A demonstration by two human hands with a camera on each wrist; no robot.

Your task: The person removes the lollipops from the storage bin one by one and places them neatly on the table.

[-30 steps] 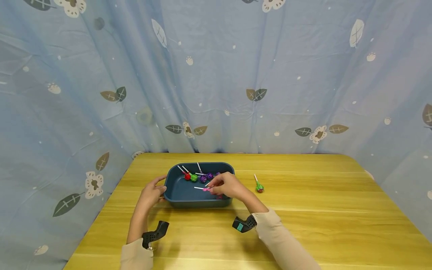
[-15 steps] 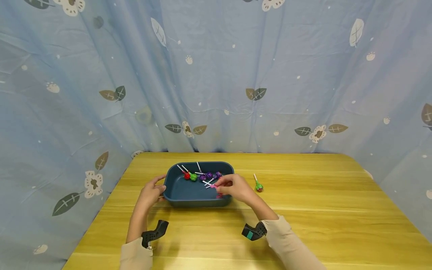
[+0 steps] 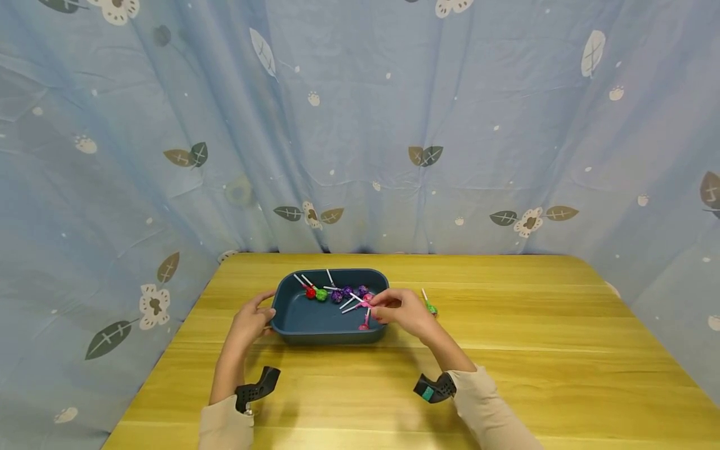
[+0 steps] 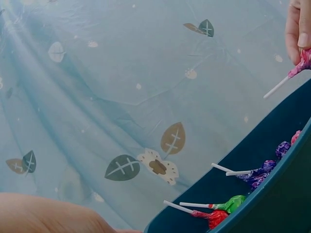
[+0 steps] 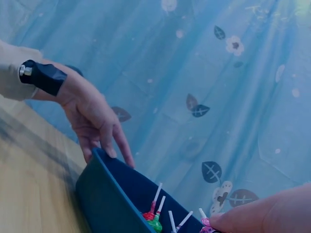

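Note:
A dark blue plastic bin [image 3: 332, 338] stands on the table. My left hand [image 3: 251, 320] grips its left end, thumb at the rim and fingers along the outside. Over the bin's right end, my right hand [image 3: 406, 311] pinches a pink lollipop [image 4: 303, 63] by its wrapped head, the white stick pointing left. Inside lie a red lollipop [image 3: 310, 292], a green lollipop [image 3: 321, 295] and several purple lollipops [image 3: 336, 297] along the back wall. Another pink lollipop [image 3: 364, 326] lies at the front right, below my right fingertips.
To the right of the bin, a green-wrapped lollipop [image 3: 432, 309] lies on the yellow wooden table [image 3: 540, 350], partly behind my right hand. A blue patterned curtain [image 3: 360, 125] hangs behind the table's back edge.
My right hand has moved right with the pink lollipop, from over the bin's middle to its right end. More pink lollipops show inside. The left hand stays put.

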